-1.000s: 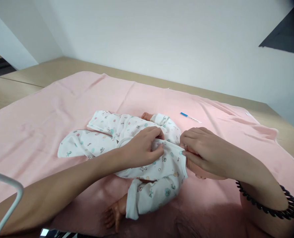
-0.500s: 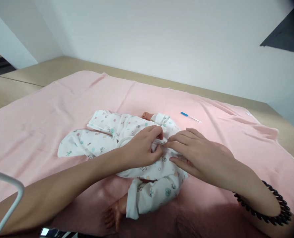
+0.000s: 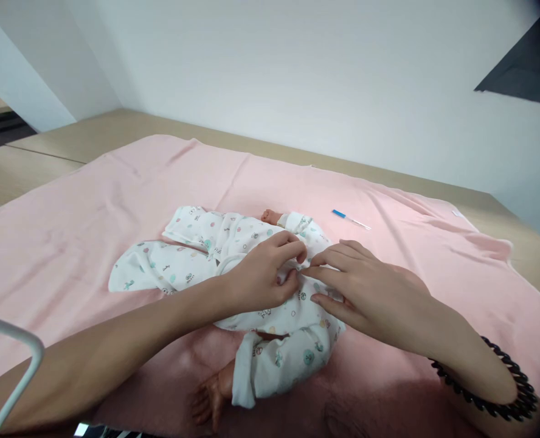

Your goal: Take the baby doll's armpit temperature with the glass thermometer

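Note:
A baby doll lies on its back in a white printed outfit (image 3: 270, 319), legs to the left. My left hand (image 3: 267, 271) rests over the front of the outfit, fingers curled, with a gap between thumb and index finger at the garment's edge. Facing it, my right hand (image 3: 361, 283) has its fingers stretched out and apart, the tips at the chest fabric. The doll's near hand (image 3: 208, 398) sticks out of a cuffed sleeve, and its far hand (image 3: 270, 216) shows beyond the body. The head is mostly hidden behind my right hand.
A pink blanket (image 3: 128, 182) covers much of the wooden surface (image 3: 197, 132). A thin blue-and-clear stick (image 3: 349, 219) lies on the blanket beyond the doll. A white wall (image 3: 297, 79) stands behind. A pale bent bar (image 3: 28, 356) shows at the lower left.
My left index finger has lifted slightly, and the gap to the thumb is wider. My right hand has barely moved. The view has shifted slightly.

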### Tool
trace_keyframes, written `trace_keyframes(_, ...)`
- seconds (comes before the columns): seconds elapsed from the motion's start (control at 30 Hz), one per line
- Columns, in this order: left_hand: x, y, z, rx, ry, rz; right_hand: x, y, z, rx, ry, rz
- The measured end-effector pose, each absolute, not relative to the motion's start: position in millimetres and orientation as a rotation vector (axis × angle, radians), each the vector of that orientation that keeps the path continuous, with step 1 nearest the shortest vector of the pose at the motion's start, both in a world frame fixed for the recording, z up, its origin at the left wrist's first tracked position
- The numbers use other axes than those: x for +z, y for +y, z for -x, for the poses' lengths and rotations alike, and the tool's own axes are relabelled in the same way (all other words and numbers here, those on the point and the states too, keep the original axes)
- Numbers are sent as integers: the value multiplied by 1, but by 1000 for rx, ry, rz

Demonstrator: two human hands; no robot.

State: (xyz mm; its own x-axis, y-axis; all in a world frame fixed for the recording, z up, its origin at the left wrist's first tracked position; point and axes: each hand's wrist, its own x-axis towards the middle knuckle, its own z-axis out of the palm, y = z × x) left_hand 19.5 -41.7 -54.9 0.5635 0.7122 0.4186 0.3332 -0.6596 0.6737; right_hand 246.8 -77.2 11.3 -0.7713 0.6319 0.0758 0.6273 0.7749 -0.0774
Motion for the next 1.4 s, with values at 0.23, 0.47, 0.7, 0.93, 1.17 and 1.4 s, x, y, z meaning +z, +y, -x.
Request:
trace_keyframes(0.23,-56,-42,-20,952,844,-2277,9,-77,-245,-11,-2855,1004)
trace_keyframes(0.47,-58,-43,-20,948,881,-2286,8,-77,-246,17,-2869,1005)
trace_keyframes(0.7,-58,-41,-19,923,907,-2259,6,-76,-244,98,-2889,1031)
trace_keyframes(0.93,-58,-42,-20,897,1000,-2258,7,-78,-243,30,-2885,1050)
trace_keyframes(1.17,-55,-38,-17,819,1000,-2194,4,-78,-242,78,-2884,1078)
trace_keyframes(1.4,-47,-30,-12,829,939,-2055,5,-75,-243,19,-2845,1109)
